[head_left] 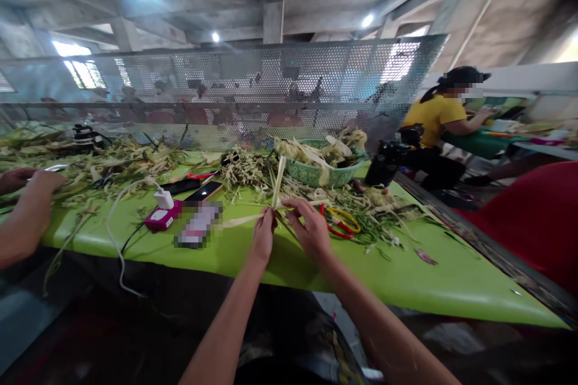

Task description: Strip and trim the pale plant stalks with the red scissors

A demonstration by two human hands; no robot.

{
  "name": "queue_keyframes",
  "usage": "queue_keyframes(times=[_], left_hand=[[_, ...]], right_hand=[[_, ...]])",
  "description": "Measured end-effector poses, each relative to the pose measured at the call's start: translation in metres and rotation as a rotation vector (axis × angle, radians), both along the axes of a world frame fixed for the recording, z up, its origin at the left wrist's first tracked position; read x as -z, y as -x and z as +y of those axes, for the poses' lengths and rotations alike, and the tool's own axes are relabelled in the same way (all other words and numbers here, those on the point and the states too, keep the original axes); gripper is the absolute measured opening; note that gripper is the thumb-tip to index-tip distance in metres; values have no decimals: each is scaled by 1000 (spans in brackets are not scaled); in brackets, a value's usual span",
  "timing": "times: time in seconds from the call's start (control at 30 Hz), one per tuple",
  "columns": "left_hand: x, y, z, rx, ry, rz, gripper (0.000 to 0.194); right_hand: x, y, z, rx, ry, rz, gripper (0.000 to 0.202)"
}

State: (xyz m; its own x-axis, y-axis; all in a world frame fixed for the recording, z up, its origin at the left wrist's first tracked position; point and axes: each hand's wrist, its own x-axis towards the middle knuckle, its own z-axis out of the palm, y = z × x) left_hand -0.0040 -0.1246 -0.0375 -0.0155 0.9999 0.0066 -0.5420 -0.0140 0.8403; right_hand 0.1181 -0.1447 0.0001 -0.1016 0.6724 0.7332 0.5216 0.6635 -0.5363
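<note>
Two bare forearms reach over a green desk toward a green basket. Close together in front of the basket, the left hand is clamped on pale plant strips; the right hand touches them, though whether it pinches cannot be told. Left of the basket lies a phone, its screen blurred past reading, beside a pink power box whose markings are too small to read. Red and yellow handles lie before the basket. Far left of it, a co-worker's hand is near dried leaves. Right of the basket stands a black cup; behind it rises a perforated screen. Beyond, rightward, sits a person in a yellow shirt.
</note>
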Motion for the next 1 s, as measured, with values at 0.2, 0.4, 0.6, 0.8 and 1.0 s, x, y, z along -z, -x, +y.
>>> queue_keyframes(times=[0.2, 0.4, 0.6, 0.8, 1.0], left_hand=[[-7, 1, -7, 5, -67, 77, 31], [-4, 3, -7, -53, -60, 146, 33], [1, 2, -4, 42, -28, 91, 30], [-4, 2, -10, 182, -321, 332, 30], [-17, 3, -20, 260, -479, 560, 26]], right_hand=[[7, -2, 10, 9, 97, 71, 10], [9, 0, 11, -84, 233, 114, 10], [8, -4, 13, -222, 430, 353, 21], [7, -6, 14, -199, 473, 461, 26], [6, -8, 17, -270, 640, 539, 32]])
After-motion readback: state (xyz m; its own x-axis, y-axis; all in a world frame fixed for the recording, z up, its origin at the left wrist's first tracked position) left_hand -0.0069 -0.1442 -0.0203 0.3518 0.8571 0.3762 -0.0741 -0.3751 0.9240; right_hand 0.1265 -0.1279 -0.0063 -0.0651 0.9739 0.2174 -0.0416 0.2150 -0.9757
